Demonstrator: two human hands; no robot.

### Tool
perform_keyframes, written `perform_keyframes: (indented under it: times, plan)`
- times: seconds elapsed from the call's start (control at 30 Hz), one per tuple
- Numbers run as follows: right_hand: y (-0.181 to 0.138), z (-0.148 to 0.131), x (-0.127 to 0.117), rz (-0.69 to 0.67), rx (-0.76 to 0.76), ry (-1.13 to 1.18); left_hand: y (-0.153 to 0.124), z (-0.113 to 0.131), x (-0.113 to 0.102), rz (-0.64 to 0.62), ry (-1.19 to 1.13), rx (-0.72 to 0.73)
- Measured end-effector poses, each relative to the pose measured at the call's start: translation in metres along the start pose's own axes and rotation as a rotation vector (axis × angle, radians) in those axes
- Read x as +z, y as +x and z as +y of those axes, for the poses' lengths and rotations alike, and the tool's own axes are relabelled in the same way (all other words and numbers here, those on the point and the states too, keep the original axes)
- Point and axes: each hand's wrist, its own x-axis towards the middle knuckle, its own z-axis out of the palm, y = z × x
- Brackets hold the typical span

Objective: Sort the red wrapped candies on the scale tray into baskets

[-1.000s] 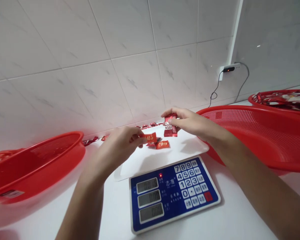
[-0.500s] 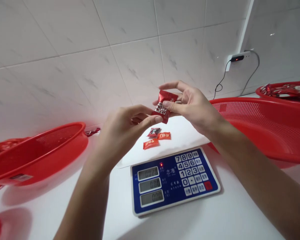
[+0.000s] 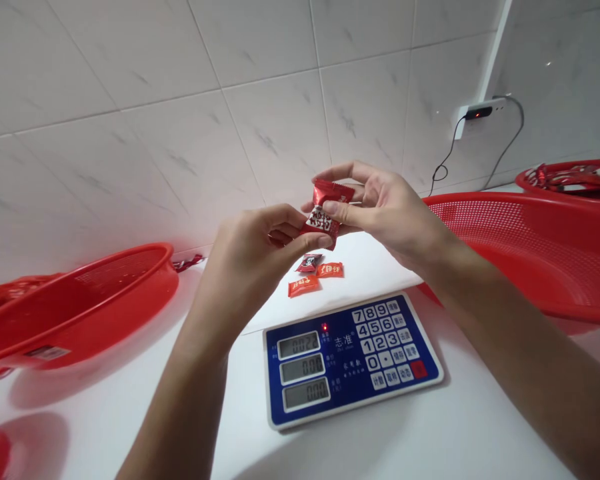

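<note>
Both my hands hold one red candy packet (image 3: 327,208) up above the white platform (image 3: 375,270) of a digital scale (image 3: 353,357). My right hand (image 3: 380,207) pinches its upper part between thumb and fingers. My left hand (image 3: 253,250) pinches its lower left corner with thumb and forefinger. Three small red wrapped candies (image 3: 316,275) lie on the scale platform below the hands. The scale's blue panel shows lit displays and a white keypad.
A large red mesh basket (image 3: 525,250) stands right of the scale, with another red basket of red packets (image 3: 573,177) behind it. A red mesh basket (image 3: 75,300) sits at the left. A cable runs from a wall socket (image 3: 473,113). Loose red wrappers (image 3: 187,262) lie by the tiled wall.
My left hand set a small candy down on the platform, then rose to meet the packet. My right hand lifted the packet higher. The top display now shows a reading.
</note>
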Motion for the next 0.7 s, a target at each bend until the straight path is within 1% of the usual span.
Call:
perform_keyframes:
  times: [0.13,0.23,0.33,0.4,0.47,0.5,0.57,0.6,0.67,0.7]
  plan:
    - [0.0,-0.003,-0.002,-0.017,0.018,0.018,0.001,0.004,0.006,0.053,0.015,0.043]
    - [0.001,-0.004,-0.003,-0.031,0.036,0.027,0.001,0.004,0.006,0.07,0.029,0.044]
    - [0.002,-0.003,-0.003,-0.03,0.061,0.023,0.001,0.004,0.005,0.045,0.03,0.031]
    - [0.002,-0.004,-0.003,-0.035,0.088,-0.021,0.002,0.003,0.003,0.026,0.029,0.027]
    - [-0.001,-0.009,-0.005,-0.015,0.091,-0.15,0.004,0.0,0.002,0.029,0.056,0.007]
    - [-0.004,-0.013,-0.006,0.021,0.071,-0.239,0.005,-0.003,0.001,0.033,0.088,-0.017]
    - [-0.015,-0.029,-0.01,0.14,0.0,-0.425,0.009,-0.015,-0.004,0.035,0.196,-0.085]
    - [-0.023,-0.039,-0.015,0.207,-0.043,-0.509,0.011,-0.022,-0.007,0.013,0.266,-0.124]
    - [-0.042,-0.06,-0.035,0.296,-0.087,-0.669,0.014,-0.038,-0.013,-0.074,0.41,-0.181]
    - [-0.052,-0.069,-0.05,0.317,-0.119,-0.763,0.015,-0.043,-0.016,-0.121,0.479,-0.19]
